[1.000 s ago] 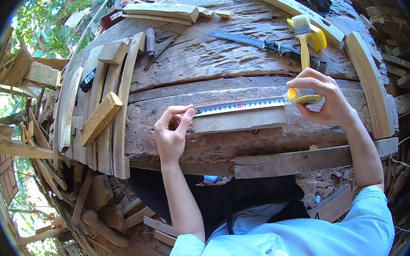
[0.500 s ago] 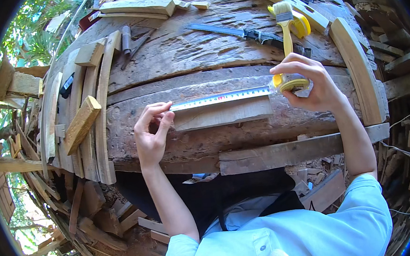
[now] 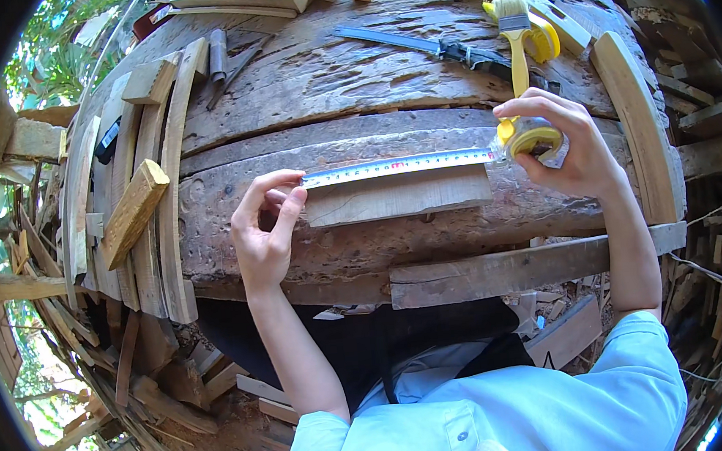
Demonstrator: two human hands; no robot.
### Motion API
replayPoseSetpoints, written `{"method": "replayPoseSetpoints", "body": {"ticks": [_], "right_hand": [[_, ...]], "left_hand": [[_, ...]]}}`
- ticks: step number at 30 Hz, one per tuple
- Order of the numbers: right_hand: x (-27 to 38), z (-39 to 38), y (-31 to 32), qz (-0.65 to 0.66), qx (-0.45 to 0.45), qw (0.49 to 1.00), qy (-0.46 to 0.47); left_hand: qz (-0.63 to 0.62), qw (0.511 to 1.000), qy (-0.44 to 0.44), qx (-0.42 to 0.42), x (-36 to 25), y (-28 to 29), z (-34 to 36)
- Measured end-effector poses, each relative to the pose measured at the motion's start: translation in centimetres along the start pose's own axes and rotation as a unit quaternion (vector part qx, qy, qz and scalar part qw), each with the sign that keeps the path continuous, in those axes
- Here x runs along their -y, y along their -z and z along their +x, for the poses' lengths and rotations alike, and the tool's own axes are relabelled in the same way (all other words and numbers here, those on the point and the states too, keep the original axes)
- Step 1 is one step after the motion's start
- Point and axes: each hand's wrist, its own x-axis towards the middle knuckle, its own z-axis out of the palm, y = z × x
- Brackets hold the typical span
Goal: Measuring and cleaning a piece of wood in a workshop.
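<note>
Fingertips [image 3: 296, 194] of the left hand [image 3: 264, 246] are pinched together on the free end of a measuring-tape blade [image 3: 424, 164]. The right hand [image 3: 576, 156] is curled around the round yellow tape case [image 3: 537, 140], gripping it between thumb and fingers. The blade stretches straight between them along the far edge of a short board [image 3: 399, 197], the case just beyond its right end. Farther out on the wooden worktop [image 3: 300, 103] lie a yellow-handled brush [image 3: 518, 52], a long blue-barred tool [image 3: 389, 40] and, to the left, a wood block [image 3: 135, 213] across several planks [image 3: 181, 172].
</note>
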Motion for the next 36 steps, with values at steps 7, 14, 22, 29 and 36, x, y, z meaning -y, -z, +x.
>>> {"method": "replayPoseSetpoints", "body": {"ticks": [7, 14, 22, 29, 36], "right_hand": [[-0.6, -0.2, -0.1, 0.049, 0.014, 0.998, -0.032], [-0.1, -0.3, -0.4, 0.036, 0.025, 0.998, -0.034], [0.2, -0.4, -0.9, 0.039, 0.012, 0.999, -0.01], [0.5, -0.9, -1.6, 0.071, -0.003, 0.997, -0.041], [-0.2, -1.1, -1.4, 0.043, -0.003, 0.998, -0.038]], "left_hand": [[-0.005, 1.0, 0.016, 0.007, 0.3, 0.3, 0.0], [-0.045, 0.999, 0.002, 0.006, 0.3, 0.1, 0.3], [-0.09, 0.996, 0.022, 0.009, 0.2, 0.0, 0.5], [-0.088, 0.996, 0.02, 0.017, 0.8, 0.1, 0.0], [-0.077, 0.997, 0.002, 0.029, 1.0, 0.7, 0.7]]}}
